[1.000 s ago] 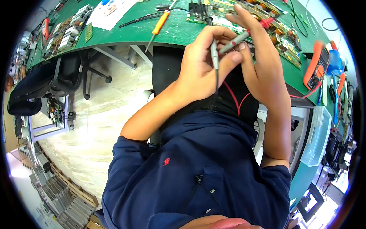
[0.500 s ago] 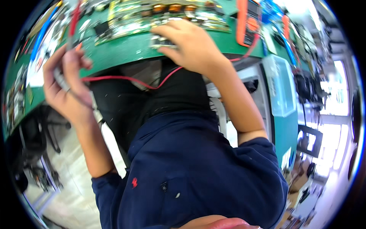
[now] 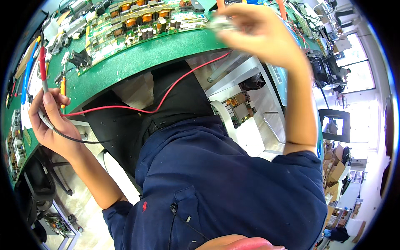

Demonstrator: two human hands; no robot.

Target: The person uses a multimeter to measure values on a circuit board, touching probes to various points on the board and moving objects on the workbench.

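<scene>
My left hand [image 3: 53, 118] is closed around multimeter test probes; a red probe [image 3: 43, 62] sticks up above the fingers. From this hand a red lead [image 3: 154, 111] sags across my lap, and a black lead [image 3: 83, 141] runs off below. My right hand [image 3: 262, 35], smeared by motion, is raised over the right part of the bench. Its fingers are closed on a small, pale blurred piece [image 3: 223, 23] whose kind I cannot make out. To its left lies a large green circuit board [image 3: 146, 36] with copper coils and capacitors.
The green bench [image 3: 162, 49] curves across the top. An orange strip [image 3: 221, 5], perhaps the meter, shows partly behind my right hand. Blue-handled tools [image 3: 28, 75] and loose parts lie at left. Another circuit board [image 3: 238, 109] sits below the bench, with a black chair [image 3: 39, 175] at lower left.
My right hand has lifted the small piece from the board's near edge and moved right with it. My left hand has shifted left and down, still holding the probes. The whole view has turned somewhat.
</scene>
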